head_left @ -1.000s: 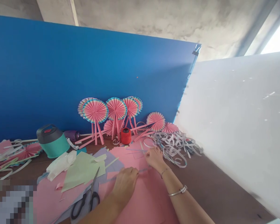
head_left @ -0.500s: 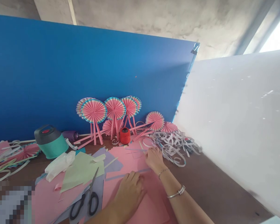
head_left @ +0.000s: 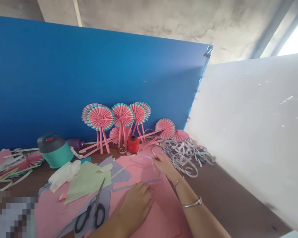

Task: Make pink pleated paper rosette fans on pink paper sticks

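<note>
My left hand (head_left: 136,206) rests on pink paper (head_left: 161,215), its fingers curled and pressed together; what may be under them is hidden. Farther up the paper, my right hand (head_left: 164,165) pinches the end of a thin pale strip (head_left: 143,157), blurred by motion. A bluish strip (head_left: 124,187) lies across the pink sheet just beyond my left hand. Black-handled scissors (head_left: 98,205) lie to the left on purple and pink paper, with their blades pointing away. Beside them is a light green sheet (head_left: 86,180).
Round pink paper fans (head_left: 100,117) on paper legs stand against the blue board (head_left: 89,66). A red container (head_left: 133,144), a teal pot with a grey lid (head_left: 57,153) and curled white strips (head_left: 186,155) are on the brown table (head_left: 221,195).
My right hand has lifted slightly off the pink paper and drawn its fingers into a pinch, with the pale strip raised. My left hand has hardly moved.
</note>
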The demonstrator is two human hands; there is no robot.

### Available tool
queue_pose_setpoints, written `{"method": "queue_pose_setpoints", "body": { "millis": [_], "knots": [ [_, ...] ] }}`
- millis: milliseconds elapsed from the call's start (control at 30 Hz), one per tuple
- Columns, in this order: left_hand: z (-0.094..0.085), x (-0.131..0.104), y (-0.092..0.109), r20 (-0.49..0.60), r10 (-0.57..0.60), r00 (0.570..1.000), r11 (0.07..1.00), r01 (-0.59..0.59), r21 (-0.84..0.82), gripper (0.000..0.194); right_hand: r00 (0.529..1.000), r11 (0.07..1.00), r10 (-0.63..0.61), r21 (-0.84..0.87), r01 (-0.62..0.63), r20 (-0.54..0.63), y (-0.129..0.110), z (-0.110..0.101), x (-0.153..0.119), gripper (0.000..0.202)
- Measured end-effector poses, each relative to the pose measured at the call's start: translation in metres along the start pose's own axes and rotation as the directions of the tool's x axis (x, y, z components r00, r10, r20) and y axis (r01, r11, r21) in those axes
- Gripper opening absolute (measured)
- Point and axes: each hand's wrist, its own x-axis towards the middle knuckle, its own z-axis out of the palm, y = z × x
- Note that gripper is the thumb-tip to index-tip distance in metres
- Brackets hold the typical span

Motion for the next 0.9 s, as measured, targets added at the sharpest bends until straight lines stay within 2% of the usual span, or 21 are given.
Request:
{"method": "queue_pose_setpoints", "body": {
  "millis": [67,133,200,267,333,400,467,533,567,633,733,800,900],
  "knots": [
    [-0.002,0.001,-0.009,-0.052,-0.061,0.997,0.982,0.051,-0.181,0.027,0.998,0.988,-0.012,0.154,0.002,0.067,0.001,-0.001,0.002,0.020],
    [-0.007,0.004,-0.020,-0.088,-0.195,0.977,0.919,0.150,-0.366,0.028,0.997,0.959,-0.016,0.283,-0.006,0.075,0.003,-0.002,0.004,0.022],
    [-0.016,0.008,-0.030,-0.094,-0.379,0.920,0.800,0.275,-0.534,0.029,0.999,0.923,-0.012,0.384,-0.001,0.031,0.005,-0.004,0.005,0.024],
    [-0.028,0.013,-0.038,-0.049,-0.491,0.870,0.655,0.331,-0.680,0.028,1.000,0.831,-0.026,0.556,0.024,-0.005,0.006,-0.007,0.004,0.024],
    [-0.041,0.016,-0.042,0.052,-0.573,0.818,0.427,0.352,-0.833,0.034,0.997,0.667,-0.073,0.744,0.032,0.022,0.004,-0.008,0.002,0.024],
    [-0.051,0.019,-0.043,0.191,-0.642,0.743,0.133,0.354,-0.926,0.041,0.983,0.535,-0.157,0.845,0.004,0.094,0.002,-0.008,-0.001,0.024],
    [-0.059,0.019,-0.044,0.321,-0.639,0.699,-0.126,0.317,-0.940,0.046,0.960,0.534,-0.226,0.845,-0.019,0.165,-0.001,-0.006,-0.004,0.022],
    [-0.063,0.017,-0.047,0.398,-0.595,0.699,-0.270,0.292,-0.917,0.046,0.943,0.577,-0.260,0.816,-0.021,0.208,-0.003,-0.003,-0.005,0.021],
    [-0.065,0.015,-0.049,0.414,-0.580,0.702,-0.290,0.297,-0.910,0.045,0.938,0.604,-0.266,0.796,-0.017,0.222,-0.003,-0.002,-0.006,0.021],
    [-0.068,0.008,-0.054,0.400,-0.583,0.707,-0.234,0.326,-0.916,0.038,0.933,0.662,-0.269,0.749,-0.002,0.241,-0.004,0.000,-0.006,0.021],
    [-0.072,-0.005,-0.061,0.301,-0.621,0.724,0.000,0.385,-0.923,0.031,0.923,0.748,-0.262,0.664,0.010,0.281,-0.007,0.001,-0.009,0.023],
    [-0.073,-0.012,-0.064,0.236,-0.635,0.736,0.158,0.422,-0.893,0.034,0.911,0.793,-0.250,0.610,-0.003,0.328,-0.010,0.001,-0.012,0.026],
    [-0.068,-0.019,-0.065,0.142,-0.653,0.744,0.293,0.420,-0.859,0.043,0.885,0.831,-0.230,0.555,-0.037,0.404,-0.014,0.003,-0.017,0.031]
  ]
}}
